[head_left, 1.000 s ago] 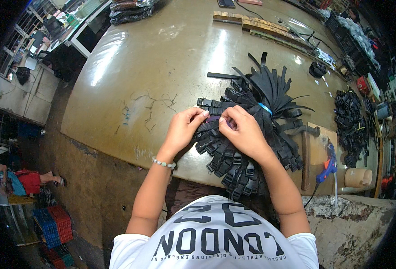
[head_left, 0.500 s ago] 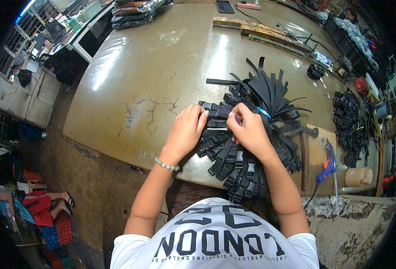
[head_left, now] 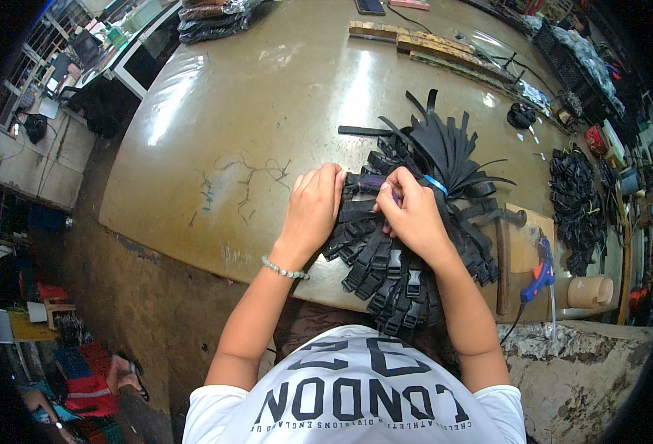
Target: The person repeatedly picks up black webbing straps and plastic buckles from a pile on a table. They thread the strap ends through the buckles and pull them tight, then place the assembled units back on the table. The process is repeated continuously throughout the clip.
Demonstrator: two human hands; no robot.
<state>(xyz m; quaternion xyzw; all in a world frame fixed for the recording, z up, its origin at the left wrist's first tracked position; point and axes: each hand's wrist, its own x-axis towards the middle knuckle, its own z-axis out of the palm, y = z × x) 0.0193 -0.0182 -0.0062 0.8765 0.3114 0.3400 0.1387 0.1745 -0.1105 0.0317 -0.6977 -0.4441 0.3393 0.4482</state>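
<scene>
A thick bundle of black webbing straps [head_left: 385, 255] with plastic buckles lies on the table in front of me, its loose tails fanned out at the far right. A blue tie [head_left: 435, 184] circles the bundle. My left hand [head_left: 314, 209] is closed over the buckle end of one strap at the bundle's left side. My right hand [head_left: 413, 213], closed, grips a small dark purple tool [head_left: 373, 181] close to that strap; its kind and working end are mostly hidden by the fingers and straps.
A hammer [head_left: 503, 266] lies right of the bundle by a cardboard piece [head_left: 530, 240], with a blue glue gun [head_left: 539, 275] and a tan roll [head_left: 590, 291] beyond. More black straps [head_left: 576, 207] are piled at the right. Wooden bars [head_left: 430, 50] lie at the back. A person's leg [head_left: 125, 376] shows lower left.
My left hand has turned slightly, its fingers now closer together over the strap end. More of the purple tool shows. The person at the lower left has shifted downward in view.
</scene>
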